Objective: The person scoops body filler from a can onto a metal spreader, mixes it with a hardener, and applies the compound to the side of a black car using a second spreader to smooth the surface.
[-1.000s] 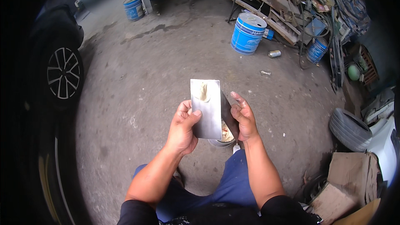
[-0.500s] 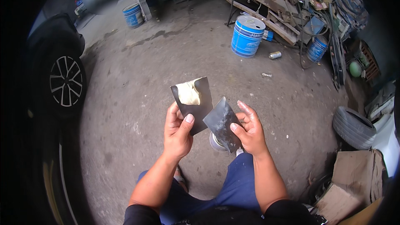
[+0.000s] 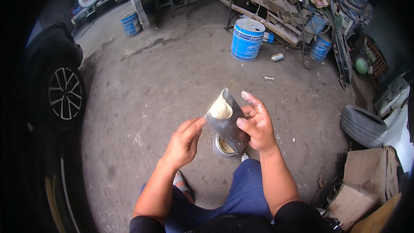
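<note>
One thin spreader [image 3: 230,128] is carrying cream paste [image 3: 221,109] above an open tin [image 3: 220,149] in the head view, the right grip [image 3: 260,131] clasping its bare edge, likely the surest hold on something light but paste-slick; the left grip [image 3: 183,140] is lingering at its corner, hold unclear.
</note>
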{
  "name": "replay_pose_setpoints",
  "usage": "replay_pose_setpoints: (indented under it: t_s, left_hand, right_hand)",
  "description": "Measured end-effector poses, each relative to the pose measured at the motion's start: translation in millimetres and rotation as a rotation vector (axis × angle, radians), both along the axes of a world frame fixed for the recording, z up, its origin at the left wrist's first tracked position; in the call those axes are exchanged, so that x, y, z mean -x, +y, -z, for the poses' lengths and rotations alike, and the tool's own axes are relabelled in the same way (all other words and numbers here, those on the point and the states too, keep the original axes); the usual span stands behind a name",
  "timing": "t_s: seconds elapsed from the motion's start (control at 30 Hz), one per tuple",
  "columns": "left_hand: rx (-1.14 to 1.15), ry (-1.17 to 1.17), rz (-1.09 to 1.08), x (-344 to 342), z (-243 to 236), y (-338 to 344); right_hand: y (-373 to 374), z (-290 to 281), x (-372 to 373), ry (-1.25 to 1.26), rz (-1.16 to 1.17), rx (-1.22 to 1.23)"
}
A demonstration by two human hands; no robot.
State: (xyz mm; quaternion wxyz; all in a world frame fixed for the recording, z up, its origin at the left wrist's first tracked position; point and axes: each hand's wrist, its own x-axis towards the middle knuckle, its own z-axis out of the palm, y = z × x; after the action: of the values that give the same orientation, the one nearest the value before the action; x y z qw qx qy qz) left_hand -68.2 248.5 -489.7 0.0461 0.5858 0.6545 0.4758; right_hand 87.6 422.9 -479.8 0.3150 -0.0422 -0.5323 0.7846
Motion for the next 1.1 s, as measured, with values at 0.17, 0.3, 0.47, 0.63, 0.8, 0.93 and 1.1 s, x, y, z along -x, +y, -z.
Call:
replay_pose_setpoints:
  t_s: [0.17,0.3,0.47,0.63,0.8,0.93,1.1]
  left_hand:
    - [0.212,-0.479,-0.034,13.9,11.8,-6.3]
    - [0.092,-1.055,0.212,24.6,6.3,-14.9]
    - [-0.031,-1.131,0.4,24.4,9.9,-13.7]
    - [0.021,-1.113,0.367,26.5,19.8,-15.5]
    - [0.0,-1.204,0.42,29.1,27.9,-19.1]
    - [-0.174,-1.386,0.449,18.7,5.6,-7.7]
    - [-0.163,-1.717,0.914,30.6,21.9,-9.7]
  right_hand:
    - [8.4,-33.6,-11.6,0.149,0.116,-0.379]
    - [-4.9,-48.8,-19.5,0.158,0.128,-0.917]
    - [-16.5,-40.2,-15.8,0.133,0.09,-1.114]
    - [-11.2,-29.6,-18.0,0.047,0.171,-1.264]
    - [-5.6,-19.2,-22.5,-0.07,0.23,-1.382]
    - [11.6,6.0,-31.9,-0.147,0.315,-1.374]
    - [-0.5,16.8,-21.5,-0.013,0.248,-0.15]
